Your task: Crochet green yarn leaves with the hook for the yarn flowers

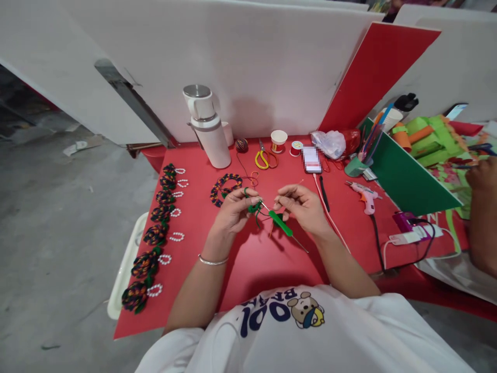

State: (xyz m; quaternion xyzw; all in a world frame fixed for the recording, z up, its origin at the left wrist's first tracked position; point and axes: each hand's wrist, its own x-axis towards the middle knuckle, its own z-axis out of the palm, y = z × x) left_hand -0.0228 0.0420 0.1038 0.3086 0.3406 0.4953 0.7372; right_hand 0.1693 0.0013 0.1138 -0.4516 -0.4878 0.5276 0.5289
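My left hand [237, 209] pinches a small piece of green crochet [255, 208], with a strand of green yarn looped over a finger. Close beside it on the right, my right hand [298, 204] has its fingers bent together around a crochet hook with a green handle [282, 225]. The hook's metal tip reaches to the green piece, and its other thin end points down toward my body. Green and orange yarn ends hang between the hands. Behind my left hand, a dark multicoloured braided strip [217, 187] lies curled on the red table [256, 269].
Several yarn flowers [155, 234] with bead loops line the table's left side. Behind my hands stand a white thermos [212, 140], scissors [262, 159], a paper cup [278, 141] and a phone [311, 159]. A pink glue gun [367, 198] and power strip [417, 236] lie right, near another person's arm [483, 217].
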